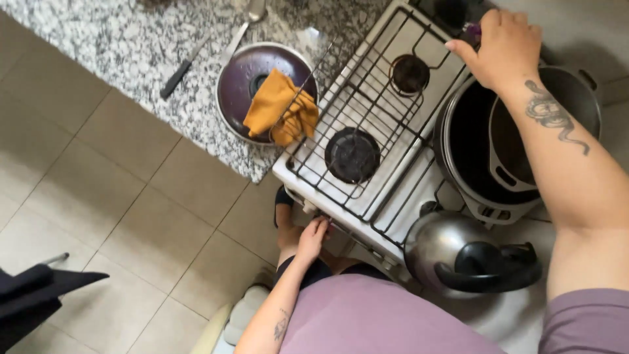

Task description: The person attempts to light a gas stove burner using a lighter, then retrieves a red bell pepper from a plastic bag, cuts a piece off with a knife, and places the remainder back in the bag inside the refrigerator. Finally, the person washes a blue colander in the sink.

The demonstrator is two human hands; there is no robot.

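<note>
Kitchen with white stove (393, 141), left hand (312, 237) pinching front knob (327, 229), right hand (503, 47) gripping purple object (473, 29) above stacked pots (485, 151).

The right hand (503, 46) covers all but a sliver of a small purple object (472, 29), too little to tell what it is. The left hand (312, 237) hides whatever its fingertips touch on the front of the white gas stove (383, 167), perhaps a knob. The frame's top edge cuts off a metal spoon (247, 19) on the speckled granite table (137, 59).
</note>
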